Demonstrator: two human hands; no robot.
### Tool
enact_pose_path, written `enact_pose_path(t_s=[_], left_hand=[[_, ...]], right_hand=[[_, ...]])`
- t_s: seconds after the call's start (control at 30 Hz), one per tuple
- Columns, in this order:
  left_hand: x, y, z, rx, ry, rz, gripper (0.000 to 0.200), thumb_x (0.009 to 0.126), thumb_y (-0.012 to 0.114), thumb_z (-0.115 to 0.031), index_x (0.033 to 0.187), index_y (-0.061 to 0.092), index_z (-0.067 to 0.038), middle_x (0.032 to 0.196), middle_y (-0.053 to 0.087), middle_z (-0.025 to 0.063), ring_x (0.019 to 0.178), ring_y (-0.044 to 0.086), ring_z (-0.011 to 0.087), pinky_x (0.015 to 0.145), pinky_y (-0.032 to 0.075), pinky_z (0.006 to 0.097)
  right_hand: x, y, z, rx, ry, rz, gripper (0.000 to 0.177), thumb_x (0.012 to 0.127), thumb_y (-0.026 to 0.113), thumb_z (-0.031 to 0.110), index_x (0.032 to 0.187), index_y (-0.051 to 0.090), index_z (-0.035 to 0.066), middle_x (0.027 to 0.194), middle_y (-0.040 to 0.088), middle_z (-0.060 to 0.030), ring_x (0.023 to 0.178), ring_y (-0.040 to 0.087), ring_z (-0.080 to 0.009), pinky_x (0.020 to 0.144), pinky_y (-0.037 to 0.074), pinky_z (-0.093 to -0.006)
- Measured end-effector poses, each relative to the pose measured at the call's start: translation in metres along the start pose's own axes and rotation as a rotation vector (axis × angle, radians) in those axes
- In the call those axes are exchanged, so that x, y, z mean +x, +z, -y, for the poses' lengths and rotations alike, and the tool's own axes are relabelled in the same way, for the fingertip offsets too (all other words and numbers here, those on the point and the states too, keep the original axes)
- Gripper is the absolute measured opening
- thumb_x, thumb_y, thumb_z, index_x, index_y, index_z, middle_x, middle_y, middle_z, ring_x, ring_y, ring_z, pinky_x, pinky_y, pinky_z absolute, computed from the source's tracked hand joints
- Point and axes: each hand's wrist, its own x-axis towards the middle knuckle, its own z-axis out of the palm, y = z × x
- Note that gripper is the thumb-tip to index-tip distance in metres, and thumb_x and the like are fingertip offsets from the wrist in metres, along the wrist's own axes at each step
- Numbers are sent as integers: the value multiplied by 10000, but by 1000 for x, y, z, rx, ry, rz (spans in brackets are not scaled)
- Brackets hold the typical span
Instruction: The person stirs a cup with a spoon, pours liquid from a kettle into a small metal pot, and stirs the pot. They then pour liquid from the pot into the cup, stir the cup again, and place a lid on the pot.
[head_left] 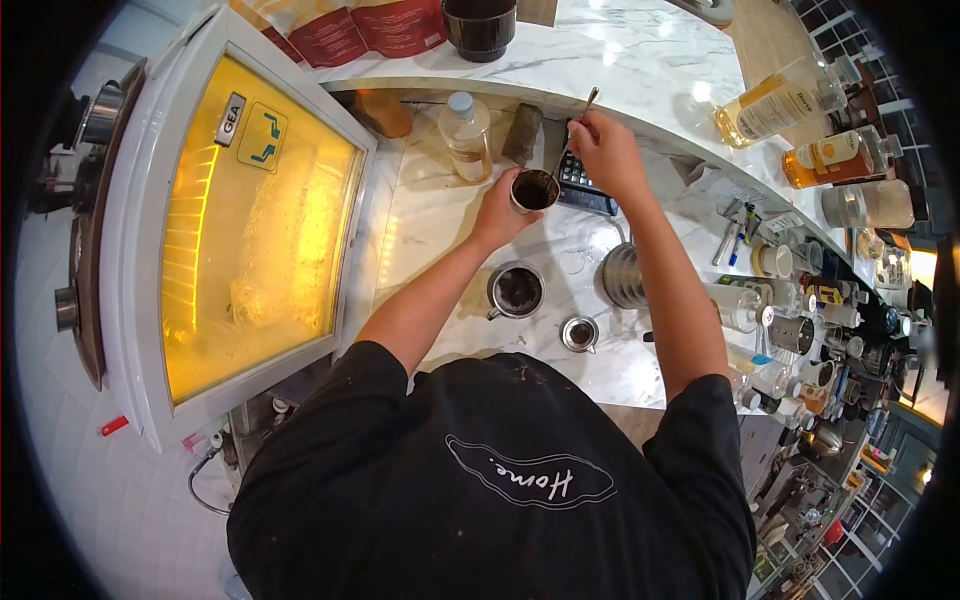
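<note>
My left hand (500, 217) is wrapped round a small cup (537, 180) with a dark inside, tilted towards me. In my right hand (608, 155) a thin metal spoon (593, 97) is pinched; its handle end sticks up above the fingers. Its lower end points down at the cup's rim, and I cannot make out whether it touches the contents. Below the cup stands a metal pitcher (494, 297) with dark contents, and a small metal cup (579, 334) sits to its right. A black calculator (590, 198) lies under my right hand.
A clear bottle with a pale cap (465, 140) and a dark folded cloth (522, 135) are behind my left hand. A glass-fronted, yellow-lit cabinet (260, 230) borders the left. Several bottles (740, 305) crowd the right, and syrup bottles (780, 103) stand on the raised ledge.
</note>
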Motion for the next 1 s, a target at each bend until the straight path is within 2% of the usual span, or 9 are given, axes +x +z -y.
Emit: enact_pose_path(t_s=[0.03, 0.13, 0.33, 0.43, 0.57, 0.67, 0.77, 0.93, 1.0], left_hand=[[-2, 0, 3, -8, -9, 4, 817, 675, 927, -132, 1367, 507, -22, 1258, 680, 178, 1193, 651, 341, 1020, 511, 405], [-14, -5, 8, -26, -36, 14, 802, 692, 915, -136, 1382, 520, -31, 1290, 664, 171, 1222, 633, 323, 1042, 497, 399], [-49, -27, 26, -9, -68, -12, 713, 739, 881, -152, 1367, 558, -55, 1313, 647, 160, 1246, 610, 320, 1066, 480, 401], [-76, -44, 22, 147, -71, -32, 667, 746, 870, -148, 1342, 583, -67, 1289, 651, 154, 1226, 608, 335, 1057, 487, 410], [-109, -61, 15, 308, 0, -32, 599, 753, 859, -141, 1299, 621, -81, 1251, 656, 151, 1197, 603, 353, 1034, 497, 427], [-125, -70, 13, 325, 13, -51, 557, 760, 853, -139, 1270, 638, -83, 1240, 656, 151, 1188, 601, 354, 1023, 499, 429], [-140, -77, 10, 348, 31, -64, 531, 757, 848, -131, 1246, 645, -78, 1227, 657, 149, 1181, 597, 354, 1018, 495, 431], [-166, -78, 10, 373, 106, -54, 511, 734, 839, -103, 1209, 651, -69, 1199, 652, 138, 1188, 571, 353, 1036, 463, 445], [-180, -73, 6, 397, 130, -38, 508, 728, 835, -98, 1200, 651, -67, 1196, 647, 134, 1201, 554, 355, 1049, 446, 454]], right_hand=[[0, 2, -2, -35, 31, 8, 274, 986, 667, 244, 990, 716, -25, 740, 729, -134, 653, 703, -214, 646, 530, -342], [-3, 11, -5, -96, 41, -9, 271, 977, 670, 252, 985, 729, -12, 756, 736, -147, 669, 716, -262, 660, 536, -362], [-7, 26, -15, -31, 35, -43, 311, 958, 702, 305, 1003, 737, -1, 751, 730, -151, 674, 712, -286, 645, 530, -384], [-14, 21, -6, -115, 118, -36, 423, 926, 738, 408, 1046, 731, 2, 717, 708, -140, 661, 698, -291, 640, 531, -393], [-19, 19, 3, -145, 169, -18, 600, 890, 723, 547, 1133, 718, -1, 786, 736, -195, 789, 739, -374, 735, 572, -459], [-24, 26, -3, -235, 163, -100, 597, 887, 730, 540, 1139, 719, -2, 802, 741, -194, 785, 738, -378, 732, 573, -456], [-47, 9, 13, -165, 231, -78, 554, 901, 745, 491, 1144, 712, -6, 816, 741, -188, 776, 741, -338, 736, 572, -416], [-140, -22, 23, 169, 229, -301, 343, 939, 760, 272, 1126, 698, -9, 848, 741, -139, 743, 708, -236, 729, 549, -356], [-187, -37, 21, 145, 189, -405, 285, 951, 743, 224, 1105, 691, -10, 878, 736, -128, 760, 701, -235, 747, 542, -378]])
